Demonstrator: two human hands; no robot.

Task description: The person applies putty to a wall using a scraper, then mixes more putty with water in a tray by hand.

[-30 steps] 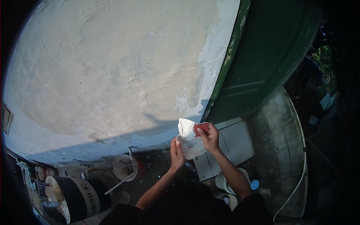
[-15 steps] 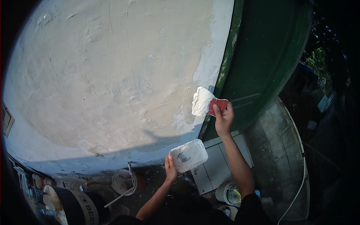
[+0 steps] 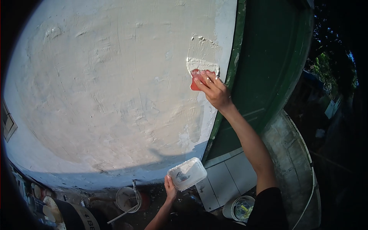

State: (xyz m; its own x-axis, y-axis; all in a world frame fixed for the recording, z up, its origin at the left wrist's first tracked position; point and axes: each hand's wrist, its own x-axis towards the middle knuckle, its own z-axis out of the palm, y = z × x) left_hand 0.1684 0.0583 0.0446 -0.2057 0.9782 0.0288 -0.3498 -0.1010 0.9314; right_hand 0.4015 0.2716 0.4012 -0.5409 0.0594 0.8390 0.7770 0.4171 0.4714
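My right hand [image 3: 215,89] grips a red putty knife [image 3: 196,81] and presses its blade against the wall [image 3: 115,84], near the green door frame. White filler [image 3: 201,63] is heaped along the blade, and a fresh streak of it [image 3: 203,46] lies just above. Lower down, my left hand [image 3: 170,188] holds a white rectangular plastic tub [image 3: 194,176] by its left side, tilted so its inside shows. Filler smears coat the tub's walls, with a dark patch on the bottom.
The green door [image 3: 272,57] stands to the right of the wall. Below are a bucket with a hose [image 3: 126,198], a bucket holding yellowish items [image 3: 230,211], a black drum [image 3: 73,214] and pale tiles [image 3: 224,180]. A concrete ledge [image 3: 293,165] curves along the right.
My right hand has moved up and turned, bringing the loaded putty knife onto the wall and leaving a streak of filler. The tub sits slightly lower in view.
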